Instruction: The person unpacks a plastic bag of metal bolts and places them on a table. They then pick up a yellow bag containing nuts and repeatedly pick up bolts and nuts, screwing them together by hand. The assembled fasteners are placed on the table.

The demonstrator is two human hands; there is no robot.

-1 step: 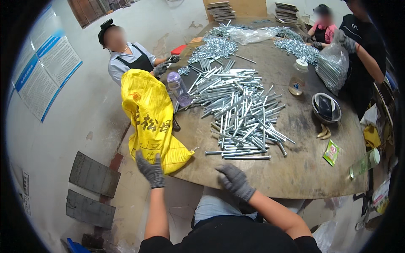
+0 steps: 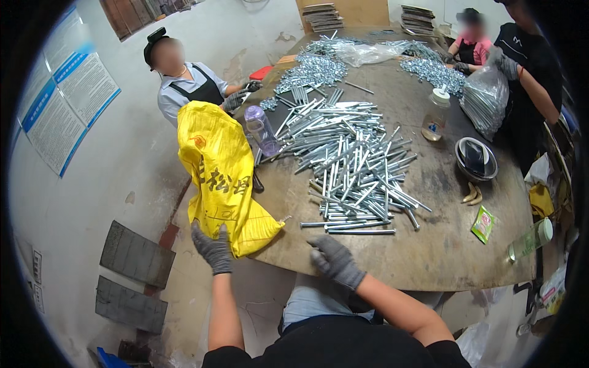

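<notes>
My left hand (image 2: 213, 248), in a grey knit glove, has its fingers (image 2: 205, 236) closed on the lower edge of a large yellow woven plastic sack (image 2: 221, 178) that hangs over the near left rim of the round brown wooden worktop (image 2: 429, 245). My right hand (image 2: 334, 260), gloved the same, rests palm down on the worktop just beside the sack's bottom corner, fingers spread and gripping nothing.

Beyond my right hand lies a wide heap of long silver metal bolts (image 2: 356, 172), spilling toward the middle of the worktop. A clear purple plastic bottle (image 2: 262, 130) stands between the sack's upper part and the heap.

To handle the sack well, I judge the left hand should keep a firm pinch on the fabric while the right steadies the corner flat, so the sack does not slide off the edge.

Farther out, a person in a dark apron (image 2: 190, 92) works at the far left, and two more people stand at the far right near clear plastic bags (image 2: 485, 104) of small parts. A metal bowl (image 2: 477, 159) sits to the right.
</notes>
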